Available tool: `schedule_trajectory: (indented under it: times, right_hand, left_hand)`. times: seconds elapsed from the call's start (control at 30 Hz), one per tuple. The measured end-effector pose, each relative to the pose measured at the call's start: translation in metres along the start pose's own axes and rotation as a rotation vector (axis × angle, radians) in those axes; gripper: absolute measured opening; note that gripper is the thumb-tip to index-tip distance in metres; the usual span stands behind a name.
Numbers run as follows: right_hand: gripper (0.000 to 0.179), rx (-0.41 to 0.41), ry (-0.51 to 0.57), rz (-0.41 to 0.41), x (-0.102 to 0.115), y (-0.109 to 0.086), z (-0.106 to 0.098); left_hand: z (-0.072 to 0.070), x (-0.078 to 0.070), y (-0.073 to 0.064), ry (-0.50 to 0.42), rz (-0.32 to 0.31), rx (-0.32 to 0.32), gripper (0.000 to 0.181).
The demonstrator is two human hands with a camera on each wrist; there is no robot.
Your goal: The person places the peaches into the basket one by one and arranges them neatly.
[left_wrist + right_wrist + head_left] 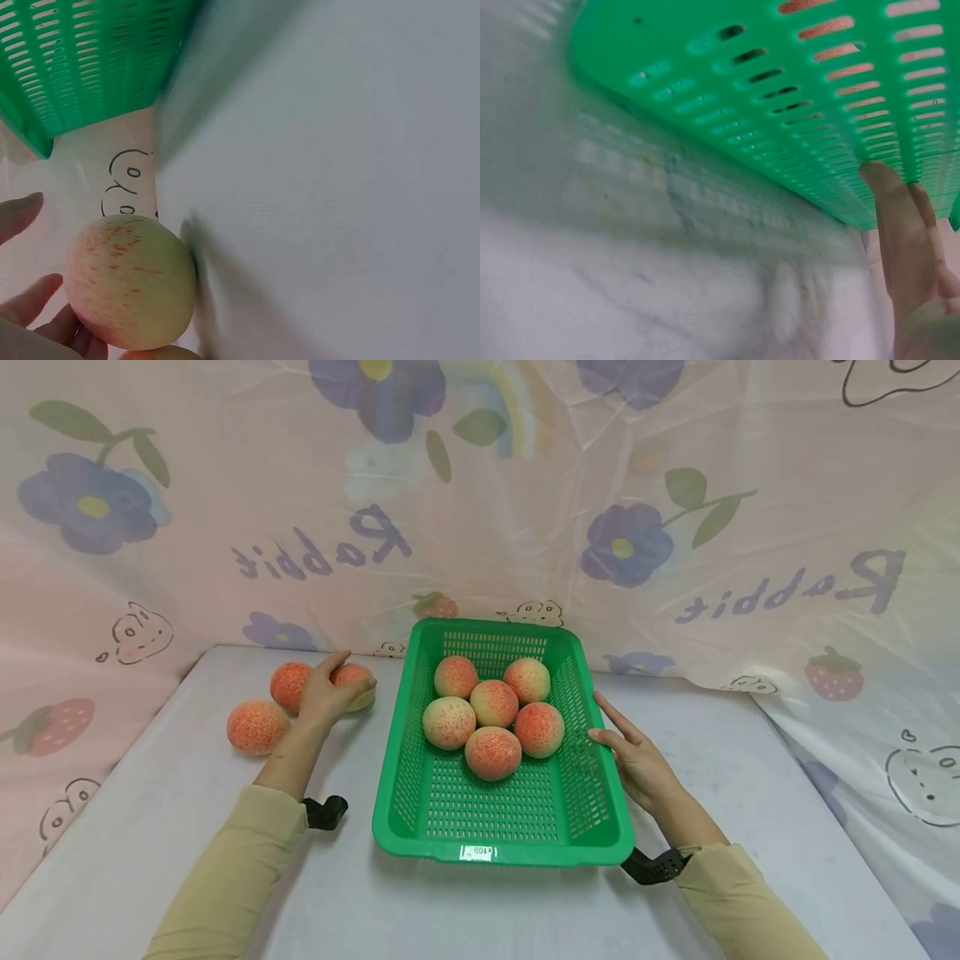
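A green plastic basket (491,852) stands in the middle of the table with several red-and-yellow peaches (493,753) inside. My right hand (645,768) holds its right side, thumb tip over the rim and straight fingers (900,217) along the outer slotted wall. Left of the basket, my left hand (324,697) reaches over a peach (360,693), fingers spread around it. In the left wrist view some fingers touch this peach (131,281), while one fingertip (22,214) stands apart from it. Two more peaches, one behind the hand (288,685) and one nearer (257,727), lie to its left.
A white cloth covers the table (337,902). Behind and at both sides hangs a printed curtain (487,527) with flowers, rabbits and strawberries. Black wrist mounts (326,812) sit on both forearms, the right one close to the basket's near right corner.
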State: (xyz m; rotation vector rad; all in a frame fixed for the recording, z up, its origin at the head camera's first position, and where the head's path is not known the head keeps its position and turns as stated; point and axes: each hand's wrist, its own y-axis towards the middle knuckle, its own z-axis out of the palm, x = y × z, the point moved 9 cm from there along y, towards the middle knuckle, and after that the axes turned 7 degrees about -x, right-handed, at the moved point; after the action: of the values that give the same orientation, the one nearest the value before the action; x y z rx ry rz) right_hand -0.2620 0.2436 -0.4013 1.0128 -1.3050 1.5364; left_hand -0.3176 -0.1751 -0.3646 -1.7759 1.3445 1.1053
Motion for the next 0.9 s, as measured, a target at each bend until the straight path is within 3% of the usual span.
schedule_trajectory:
  times: [0.27,0.43,0.53,0.73,0.9]
  right_hand:
    - [0.071,-0.003,0.018,0.007,0.000,0.000,0.000]
    - [0.072,-0.002,0.007,0.006,0.000,-0.001,0.001]
    - [0.071,-0.006,0.005,0.004,0.001,-0.003,0.000]
    - [0.071,-0.014,0.002,-0.001,0.002,-0.003,-0.001]
    - [0.072,-0.008,0.002,-0.002,0.001,-0.002,0.000]
  left_hand:
    - [-0.001,0.001,0.000,0.126,0.046,-0.014,0.060]
    - [-0.008,0.012,0.000,0.112,-0.015,-0.074,0.058]
    - [-0.011,0.015,-0.001,0.108,-0.020,-0.105,0.054]
    - [-0.002,0.010,-0.005,0.052,0.034,-0.029,0.050]
    - [0.002,0.014,-0.005,0.032,0.035,-0.023,0.051]
